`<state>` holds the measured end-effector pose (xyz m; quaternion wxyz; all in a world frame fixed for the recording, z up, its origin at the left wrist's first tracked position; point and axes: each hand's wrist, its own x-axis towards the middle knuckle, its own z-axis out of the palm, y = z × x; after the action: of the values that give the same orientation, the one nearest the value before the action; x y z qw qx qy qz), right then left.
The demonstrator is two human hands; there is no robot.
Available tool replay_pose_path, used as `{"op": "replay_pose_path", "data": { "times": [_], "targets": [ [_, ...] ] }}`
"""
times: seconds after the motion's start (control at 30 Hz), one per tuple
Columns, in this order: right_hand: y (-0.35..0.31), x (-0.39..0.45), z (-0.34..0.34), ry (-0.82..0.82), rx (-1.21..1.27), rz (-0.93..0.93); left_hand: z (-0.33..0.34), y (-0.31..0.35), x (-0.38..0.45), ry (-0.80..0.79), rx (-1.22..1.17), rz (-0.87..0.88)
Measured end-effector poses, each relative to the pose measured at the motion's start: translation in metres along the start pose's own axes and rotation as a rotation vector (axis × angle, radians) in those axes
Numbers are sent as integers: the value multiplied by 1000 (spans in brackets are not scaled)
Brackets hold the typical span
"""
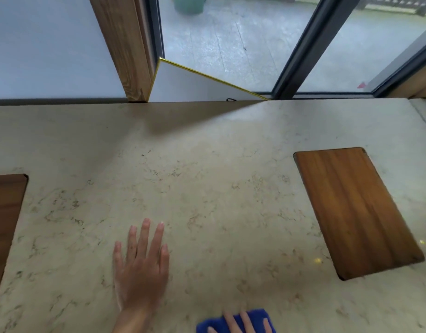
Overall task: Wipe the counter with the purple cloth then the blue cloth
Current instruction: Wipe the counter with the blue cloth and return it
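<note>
No writing or brand mark can be read anywhere; counted, there is one blue cloth (233, 320), two hands and two wooden boards, one board (356, 210) lying flat on the right and one dark board (5, 217) cut off by the left edge. The left hand (141, 267) lies flat and empty, fingers spread, on the beige veined stone counter (219, 188), while the right hand (243, 324) presses flat on the blue cloth at the near edge, fingers extended, not curled around it. Beyond the counter stand a wooden post (125, 44), a white gold-edged panel (183, 85) and dark-framed glass (300, 49) onto a pale deck.
</note>
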<state>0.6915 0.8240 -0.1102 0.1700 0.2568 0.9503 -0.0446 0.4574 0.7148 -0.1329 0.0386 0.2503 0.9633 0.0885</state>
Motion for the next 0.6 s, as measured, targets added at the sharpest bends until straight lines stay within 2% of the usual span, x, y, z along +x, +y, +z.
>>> {"op": "replay_pose_path", "data": {
  "times": [0.07,0.13,0.2,0.27,0.33,0.47,0.6],
  "targets": [
    [5,4,-5,-57,-44,-3,5,-1,-1,27,-7,0],
    [13,18,-9,23,-120,-157,11,-3,1,74,-8,0],
    [20,52,-23,123,-23,-152,17,-6,3,120,12,15],
    [22,105,-39,230,114,-81,22,-7,5,171,42,28],
    [30,171,-62,286,134,-63,27,-8,6,212,65,48],
    [49,314,-114,274,107,-72,36,-12,7,234,96,74],
    [69,423,-154,269,105,-61,45,-17,8,192,121,85]
  ]
}}
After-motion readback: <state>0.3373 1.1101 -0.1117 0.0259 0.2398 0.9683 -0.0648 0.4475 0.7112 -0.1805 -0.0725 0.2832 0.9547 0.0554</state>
